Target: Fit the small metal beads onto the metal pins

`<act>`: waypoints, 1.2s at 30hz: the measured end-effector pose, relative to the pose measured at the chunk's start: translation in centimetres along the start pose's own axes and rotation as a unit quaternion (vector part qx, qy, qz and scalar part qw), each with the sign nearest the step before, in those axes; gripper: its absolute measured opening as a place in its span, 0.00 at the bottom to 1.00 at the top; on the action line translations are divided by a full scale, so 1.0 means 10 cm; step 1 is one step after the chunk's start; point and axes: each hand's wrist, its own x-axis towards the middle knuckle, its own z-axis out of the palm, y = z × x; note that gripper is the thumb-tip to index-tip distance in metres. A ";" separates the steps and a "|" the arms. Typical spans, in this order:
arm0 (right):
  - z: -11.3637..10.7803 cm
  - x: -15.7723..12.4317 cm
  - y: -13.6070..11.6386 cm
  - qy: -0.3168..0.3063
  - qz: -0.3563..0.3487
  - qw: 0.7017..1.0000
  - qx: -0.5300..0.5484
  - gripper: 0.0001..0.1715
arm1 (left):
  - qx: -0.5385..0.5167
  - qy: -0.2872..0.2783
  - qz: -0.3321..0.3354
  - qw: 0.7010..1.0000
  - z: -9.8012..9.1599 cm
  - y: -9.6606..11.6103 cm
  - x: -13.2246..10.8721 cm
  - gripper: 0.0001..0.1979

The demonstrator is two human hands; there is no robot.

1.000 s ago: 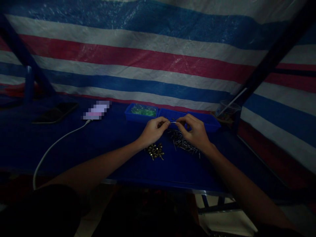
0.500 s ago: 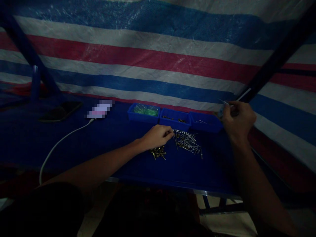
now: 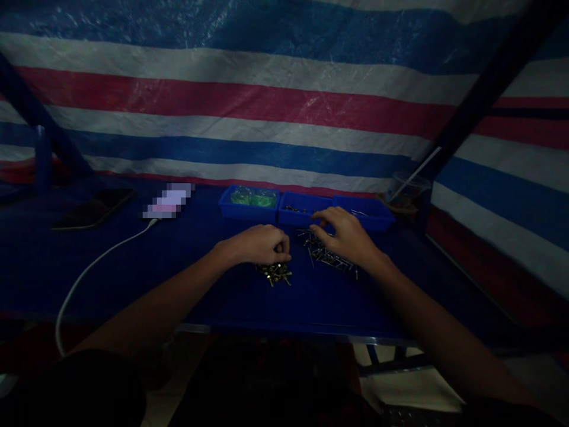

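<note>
My left hand (image 3: 262, 244) is closed, its fingertips pinched together just above a small pile of brass-coloured metal pieces (image 3: 274, 274). Whatever it may hold is too small to make out. My right hand (image 3: 341, 236) hovers over a heap of thin silvery pins (image 3: 331, 258), thumb and forefinger apart and nothing visible between them. Part of that heap is covered by the hand. Behind it, a blue tray (image 3: 293, 218) contains a few small brass-coloured pieces.
Left of that tray stands another blue tray (image 3: 226, 211) with green, plastic-wrapped contents; a third tray (image 3: 377, 223) on the right holds thin pins. A clear cup (image 3: 411, 185) with a white stick stands farther right. A lit phone (image 3: 169, 201) on a white cable and a dark flat device (image 3: 95, 209) lie left.
My right hand has come left and down from beside the cup to the pin heap; the thin pin it held no longer shows. My left hand has shifted towards the brass-coloured pile.
</note>
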 end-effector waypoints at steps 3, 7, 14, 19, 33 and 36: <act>0.09 -0.02 -0.05 -0.047 -0.024 0.998 0.024 0.13 | 0.004 0.024 0.003 1.000 0.05 0.02 0.03 0.06; 0.12 -0.03 -0.10 -0.078 -0.041 0.995 0.037 0.13 | -0.003 0.020 -0.016 1.000 -0.01 0.01 0.04 0.08; 0.11 -0.03 -0.11 -0.084 -0.043 0.995 0.045 0.13 | -0.016 0.009 -0.021 1.000 -0.07 -0.02 -0.03 0.09; 0.11 -0.04 -0.11 -0.097 -0.048 0.993 0.039 0.14 | -0.018 0.000 -0.032 0.999 0.02 -0.09 0.04 0.05; 0.13 -0.05 -0.13 -0.113 -0.050 0.991 0.045 0.15 | 0.011 -0.008 0.000 1.000 -0.08 -0.16 -0.01 0.06; 0.13 -0.05 -0.14 -0.122 -0.051 0.990 0.044 0.15 | -0.005 0.000 0.010 1.000 -0.03 -0.13 0.02 0.07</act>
